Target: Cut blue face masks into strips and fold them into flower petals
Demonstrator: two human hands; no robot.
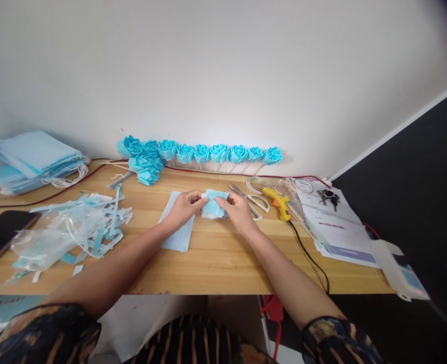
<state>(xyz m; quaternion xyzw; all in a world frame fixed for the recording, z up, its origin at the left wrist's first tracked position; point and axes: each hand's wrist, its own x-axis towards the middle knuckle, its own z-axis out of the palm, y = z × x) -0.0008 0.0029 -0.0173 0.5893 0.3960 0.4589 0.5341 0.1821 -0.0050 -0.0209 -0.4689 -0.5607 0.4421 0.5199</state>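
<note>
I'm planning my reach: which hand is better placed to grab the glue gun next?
Probably your right hand: the glue gun lies on its side, while your left hand is farther.

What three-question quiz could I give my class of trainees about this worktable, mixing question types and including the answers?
1. What do the left hand and right hand hold between them?
a) scissors
b) a stack of small blue and white sheets
c) a phone

2. True or false: the yellow glue gun is nearer the right hand than the left.

3. Fill in: the row of blue flowers is at the table's back, by the white ____.

Key: 1 b; 2 true; 3 wall.
</note>
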